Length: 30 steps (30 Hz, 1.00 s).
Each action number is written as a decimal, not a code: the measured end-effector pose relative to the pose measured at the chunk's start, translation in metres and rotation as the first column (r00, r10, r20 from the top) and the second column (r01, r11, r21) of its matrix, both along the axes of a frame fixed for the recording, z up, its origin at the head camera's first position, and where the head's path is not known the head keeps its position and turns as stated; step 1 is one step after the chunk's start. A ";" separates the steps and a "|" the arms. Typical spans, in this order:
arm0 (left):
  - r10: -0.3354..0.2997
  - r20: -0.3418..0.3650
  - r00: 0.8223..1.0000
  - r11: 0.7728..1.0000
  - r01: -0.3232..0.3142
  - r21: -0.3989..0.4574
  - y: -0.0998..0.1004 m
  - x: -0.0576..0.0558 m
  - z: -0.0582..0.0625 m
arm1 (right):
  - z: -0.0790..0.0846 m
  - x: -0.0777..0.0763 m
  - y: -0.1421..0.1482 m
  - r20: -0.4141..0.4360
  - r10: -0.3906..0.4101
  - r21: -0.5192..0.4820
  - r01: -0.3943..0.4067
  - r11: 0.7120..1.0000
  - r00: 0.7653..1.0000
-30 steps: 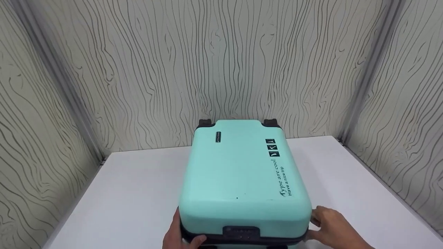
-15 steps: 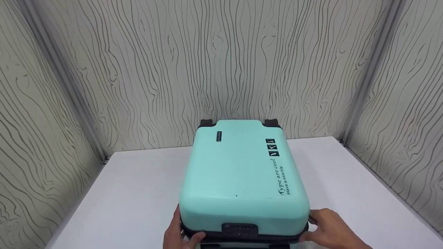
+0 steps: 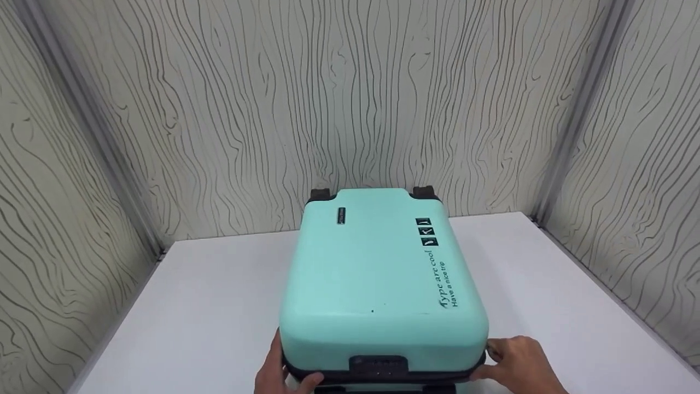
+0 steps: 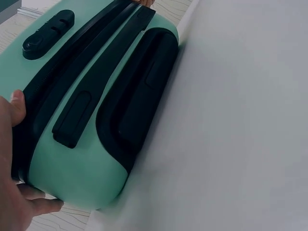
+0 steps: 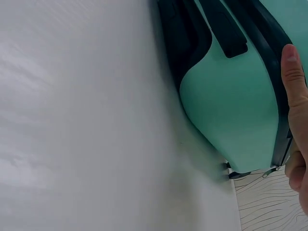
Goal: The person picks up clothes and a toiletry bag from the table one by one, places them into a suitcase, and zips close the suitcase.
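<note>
Operator: Case position?

Observer: Your case (image 3: 377, 262) lies on the table (image 3: 219, 295), lower middle of the head frame. Lock (image 3: 378, 365) at your end; wheels (image 3: 424, 192) at the far end, near the wall (image 3: 355, 98).

Operator: State of the fingers?

Observer: Your left hand (image 3: 272, 372), bottom of the frame just left of centre, grasps the near corner: thumb on the dark seam (image 5: 272, 53), fingers round the side. Your right hand (image 3: 522, 364), lower right, grasps the opposite corner, thumb on the seam, fingers bent behind it. A zip pull (image 5: 270, 172) shows close by those fingers, lower right of the right wrist frame. Whether you also pinch another, I cannot tell.

Operator: Likely faults?

Observer: Judgement only. (1) Twist or slide: the table looks smooth, and an uneven pull between your hands would probably turn the case. (2) Slip: your thumbs have a narrow purchase near a glossy shell, so a hard tug could cost you a corner. (3) Jam: if you work the zip while squeezing the seam, it may bind. (4) Trapped fingers: should you lift and lose the edge, any fingertips beneath would take the weight.
</note>
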<state>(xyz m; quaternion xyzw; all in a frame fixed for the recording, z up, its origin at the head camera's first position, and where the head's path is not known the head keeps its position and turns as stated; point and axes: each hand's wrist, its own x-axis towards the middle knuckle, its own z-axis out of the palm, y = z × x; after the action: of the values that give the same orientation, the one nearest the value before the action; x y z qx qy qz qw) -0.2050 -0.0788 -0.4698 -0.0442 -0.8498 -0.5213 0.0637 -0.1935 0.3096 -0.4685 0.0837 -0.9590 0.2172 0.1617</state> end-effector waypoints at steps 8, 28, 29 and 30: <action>0.027 -0.047 0.999 0.994 -0.032 -0.109 0.002 0.005 0.000 | 0.010 0.008 -0.003 0.079 -0.010 0.068 0.005 0.998 0.997; 0.030 -0.086 0.996 0.995 -0.038 -0.097 0.006 0.008 -0.004 | -0.012 0.020 -0.012 -0.263 -0.055 0.074 0.077 0.994 0.963; 0.031 -0.086 0.996 0.995 -0.038 -0.087 0.006 0.009 -0.005 | -0.014 0.022 -0.013 -0.295 -0.056 0.086 0.085 0.993 0.954; 0.033 -0.090 0.995 0.996 -0.040 -0.078 0.007 0.009 -0.006 | -0.015 0.024 -0.015 -0.331 -0.059 0.099 0.097 0.990 0.942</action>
<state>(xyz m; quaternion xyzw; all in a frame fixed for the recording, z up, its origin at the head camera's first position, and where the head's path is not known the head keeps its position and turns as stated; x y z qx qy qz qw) -0.1955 -0.0716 -0.4755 -0.0544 -0.8668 -0.4835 0.1091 -0.1698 0.2944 -0.4836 0.0898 -0.9322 0.1386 0.3220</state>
